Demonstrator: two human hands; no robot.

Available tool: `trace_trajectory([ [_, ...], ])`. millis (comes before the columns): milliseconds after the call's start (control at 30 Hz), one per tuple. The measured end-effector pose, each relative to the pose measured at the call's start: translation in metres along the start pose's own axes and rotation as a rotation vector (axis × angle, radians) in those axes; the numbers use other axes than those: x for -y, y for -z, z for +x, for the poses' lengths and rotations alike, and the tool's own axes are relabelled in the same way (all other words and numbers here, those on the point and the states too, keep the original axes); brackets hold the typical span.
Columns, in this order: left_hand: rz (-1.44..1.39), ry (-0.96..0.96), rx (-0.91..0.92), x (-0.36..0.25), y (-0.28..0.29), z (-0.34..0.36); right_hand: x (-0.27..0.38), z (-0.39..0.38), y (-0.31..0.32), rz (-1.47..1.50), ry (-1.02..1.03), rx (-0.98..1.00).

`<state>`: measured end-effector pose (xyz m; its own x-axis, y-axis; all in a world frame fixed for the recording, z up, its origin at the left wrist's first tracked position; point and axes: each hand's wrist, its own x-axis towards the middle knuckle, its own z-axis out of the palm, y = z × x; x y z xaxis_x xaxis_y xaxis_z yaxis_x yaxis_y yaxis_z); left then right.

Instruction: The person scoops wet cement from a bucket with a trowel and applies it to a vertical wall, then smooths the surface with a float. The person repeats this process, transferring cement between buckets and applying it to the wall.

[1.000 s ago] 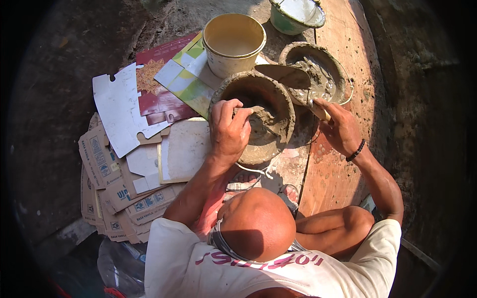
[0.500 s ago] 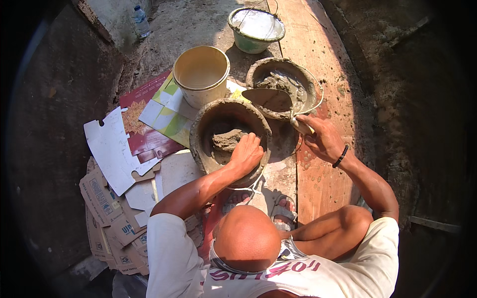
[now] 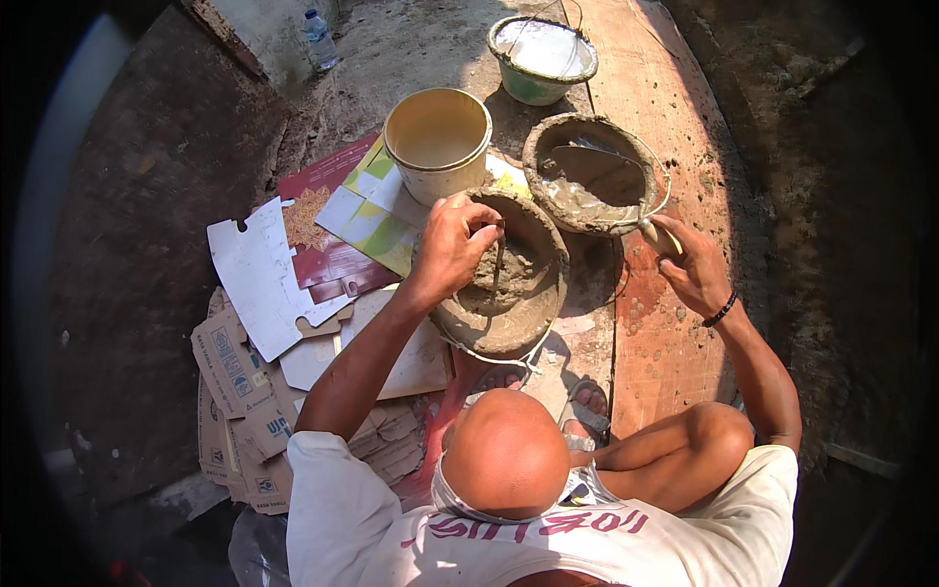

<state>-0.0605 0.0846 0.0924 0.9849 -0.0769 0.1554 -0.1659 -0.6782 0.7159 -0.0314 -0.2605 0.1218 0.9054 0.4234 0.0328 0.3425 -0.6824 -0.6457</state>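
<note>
My right hand (image 3: pixel 693 264) is closed round the handle of a trowel (image 3: pixel 608 174), whose blade lies over the wet grey mortar in the right bucket (image 3: pixel 540 201). At the left rim of the nearer mortar bucket (image 3: pixel 556 293), my left hand (image 3: pixel 458 245) has its fingers pinched together. A thin dark strip (image 3: pixel 499 259) hangs down from those fingertips, seen nearly edge-on; I cannot make out its kind. Below it, grey mortar (image 3: pixel 514 274) coats the bottom of this bucket, which looks tilted.
A cream bucket (image 3: pixel 440 181) stands just beyond the nearer bucket. Farther back are a green bucket (image 3: pixel 533 90) with white contents and a plastic bottle (image 3: pixel 319 41). Flattened cardboard (image 3: pixel 230 367) and printed sheets (image 3: pixel 333 264) lie to the left. Wooden boards (image 3: pixel 650 362) run along the right.
My left hand has risen from inside the nearer bucket toward its left rim, the dark strip now showing below it. The trowel blade has shifted farther into the right bucket. The whole view has shifted.
</note>
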Motion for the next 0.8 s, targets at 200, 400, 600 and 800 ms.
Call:
trace_trajectory([
  [200, -0.309, 0.119, -0.071, -0.030, 0.031, 0.015, -0.010, -0.009, -0.001, 0.024, -0.037, 0.022],
  [400, -0.152, -0.014, -0.180, -0.024, 0.020, 0.014, -0.011, -0.005, -0.004, 0.018, -0.006, -0.018],
  [600, -0.290, 0.066, -0.241, -0.025, 0.011, 0.018, -0.053, 0.025, -0.001, -0.351, 0.131, -0.148],
  [800, -0.243, -0.062, -0.212, -0.046, 0.012, 0.014, 0.029, 0.069, -0.037, 0.010, 0.339, 0.151],
])
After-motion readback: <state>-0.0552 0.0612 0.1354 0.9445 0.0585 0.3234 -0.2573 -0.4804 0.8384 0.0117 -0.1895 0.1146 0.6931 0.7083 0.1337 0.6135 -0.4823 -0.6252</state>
